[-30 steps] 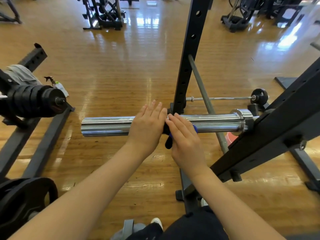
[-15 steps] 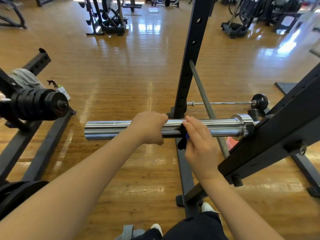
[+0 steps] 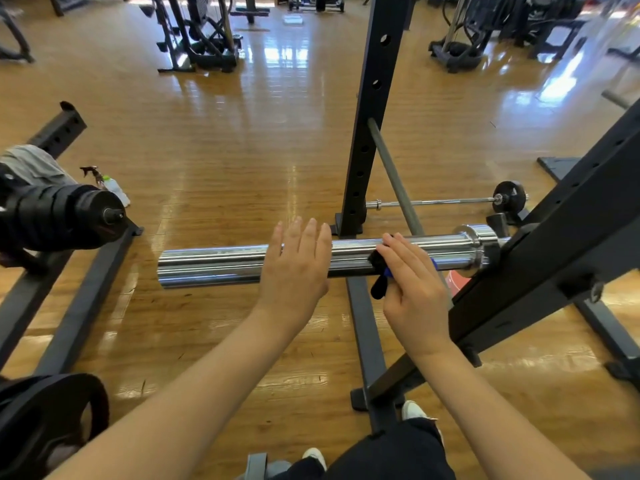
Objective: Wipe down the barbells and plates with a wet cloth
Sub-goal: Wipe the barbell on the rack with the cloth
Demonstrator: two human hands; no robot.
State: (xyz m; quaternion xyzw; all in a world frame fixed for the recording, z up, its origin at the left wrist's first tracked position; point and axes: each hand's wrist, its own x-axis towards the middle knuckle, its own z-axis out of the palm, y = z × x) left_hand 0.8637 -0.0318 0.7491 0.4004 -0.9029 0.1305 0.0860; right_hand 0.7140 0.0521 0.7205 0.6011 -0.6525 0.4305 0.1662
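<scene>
Chrome barbell sleeve racked level on black steel stand. Right hand pinching dark blue-edged cloth against it; left hand flat, fingers straight, over sleeve. Best: wrap cloth round fully, steady sleeve, stroke toward free end.

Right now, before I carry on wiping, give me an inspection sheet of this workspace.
Surface: glossy wood floor, glare patches.
Job's things: chrome sleeve racked on the stand; dark cloth against it; plates stacked at left; small barbell on the floor.
Clutter: spray bottle, grey towel.
Grippers: left hand flat, open over the sleeve; right hand holds the cloth on the sleeve.
Cables: nothing seen.
Surroundings: gym machines behind.
</scene>
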